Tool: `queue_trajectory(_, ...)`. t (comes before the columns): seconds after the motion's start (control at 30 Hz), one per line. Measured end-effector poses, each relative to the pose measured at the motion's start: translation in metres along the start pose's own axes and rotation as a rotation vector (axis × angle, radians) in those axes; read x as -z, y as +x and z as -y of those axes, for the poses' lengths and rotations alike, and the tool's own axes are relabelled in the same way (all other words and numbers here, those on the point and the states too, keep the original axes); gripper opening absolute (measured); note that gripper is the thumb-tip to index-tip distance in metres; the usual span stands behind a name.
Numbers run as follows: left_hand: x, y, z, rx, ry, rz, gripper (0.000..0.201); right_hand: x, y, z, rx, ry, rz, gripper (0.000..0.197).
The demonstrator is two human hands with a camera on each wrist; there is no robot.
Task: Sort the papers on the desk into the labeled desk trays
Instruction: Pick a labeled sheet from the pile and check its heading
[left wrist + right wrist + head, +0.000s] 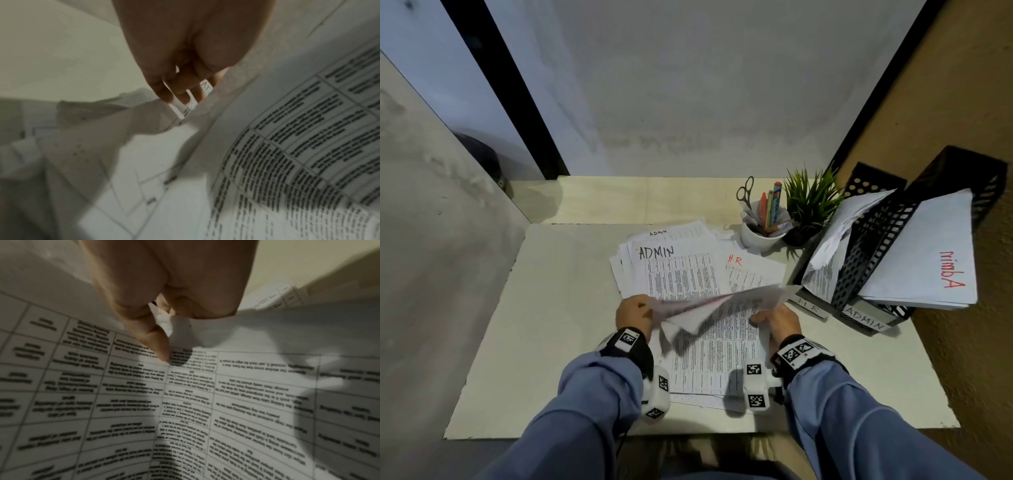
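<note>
A loose pile of printed sheets point(678, 270) lies mid-desk, the top ones hand-marked ADMIN in black and H.R in red. Above the pile's near part, both hands hold up a few printed sheets point(726, 298). My left hand point(649, 310) grips their left edge, its fingers point(180, 91) curled under the paper. My right hand point(756, 317) pinches the right corner point(164, 321) between thumb and finger. Two black mesh trays stand at the right: the HR tray point(873, 178) and the ADMIN tray point(962, 171), each holding papers. More printed sheets point(715, 359) lie under the hands.
A white cup point(756, 236) with scissors and pens and a small green plant point(810, 202) stand behind the pile, left of the trays. A brown partition point(945, 85) closes the right side, a grey wall point(688, 85) the back. Bare desk point(544, 308) spreads to the left.
</note>
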State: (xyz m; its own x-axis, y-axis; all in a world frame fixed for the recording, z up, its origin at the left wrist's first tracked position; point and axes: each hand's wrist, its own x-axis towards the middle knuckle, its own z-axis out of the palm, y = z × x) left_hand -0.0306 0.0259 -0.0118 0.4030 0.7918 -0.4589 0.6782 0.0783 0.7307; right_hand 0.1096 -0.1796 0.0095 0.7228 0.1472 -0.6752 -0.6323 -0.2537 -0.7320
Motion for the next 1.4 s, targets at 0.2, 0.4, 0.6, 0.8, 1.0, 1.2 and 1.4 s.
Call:
queue_trajectory(0.2,0.007,0.011,0.002,0.151,0.023,-0.129,0.037,-0.002,0.008,-0.011,-0.055,0.011,0.027,0.022)
queue_trajectory(0.4,0.007,0.011,-0.007,0.133,0.071,-0.143,0.036,-0.003,0.011,-0.015,-0.044,0.034,0.046,0.024)
queue_trajectory(0.6,0.012,0.012,-0.003,-0.103,0.147,-0.146,0.017,-0.004,0.015,-0.021,-0.021,0.056,0.031,0.031)
queue_trajectory(0.8,0.019,0.012,0.013,-0.063,-0.264,-0.026,0.045,0.003,0.014,-0.016,-0.014,-0.044,0.008,0.026)
queue_trajectory(1.0,0.011,0.004,0.014,0.061,-0.433,0.166,0.05,0.0,0.009,-0.017,-0.027,-0.039,0.018,0.025)
queue_trajectory(1.2,0.009,-0.001,0.006,0.059,-0.352,0.197,0.057,0.001,0.009,-0.015,-0.035,-0.047,0.011,0.021)
queue_trajectory(1.4,0.007,0.008,0.001,0.125,-0.276,0.203,0.022,-0.005,0.004,-0.012,-0.023,-0.073,0.017,0.02)
